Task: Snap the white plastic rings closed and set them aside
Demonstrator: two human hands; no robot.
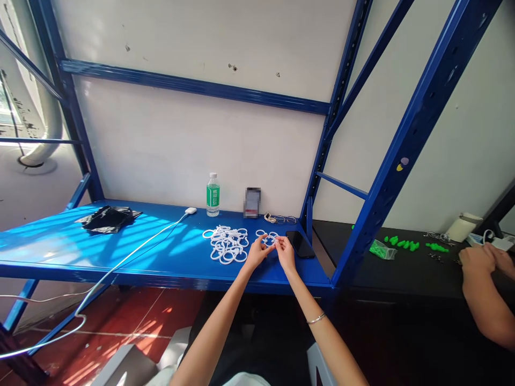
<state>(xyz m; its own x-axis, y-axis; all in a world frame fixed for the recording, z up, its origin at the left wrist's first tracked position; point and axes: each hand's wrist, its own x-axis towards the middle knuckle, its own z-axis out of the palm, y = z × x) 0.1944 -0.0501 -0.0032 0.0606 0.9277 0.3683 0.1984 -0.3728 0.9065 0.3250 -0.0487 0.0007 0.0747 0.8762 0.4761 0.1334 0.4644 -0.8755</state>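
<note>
My left hand (259,253) and my right hand (285,254) meet low over the blue shelf top (169,257), fingertips pinched close together. Between them are thin white rings (270,236), which look like plastic loops; how they join is too small to make out. Each hand seems closed on a ring, though the fingers partly cover it. Left of my left hand lies a loose heap of white rings (227,244). A dark phone (300,244) lies flat just right of my right hand.
Behind stand a water bottle (213,196), an upright phone (252,203) and glasses (285,219). A black plastic bag (109,219) and white cable (137,251) lie leftward. A blue post (410,145) separates a dark table with green pieces (402,243) and another person's hands (478,262).
</note>
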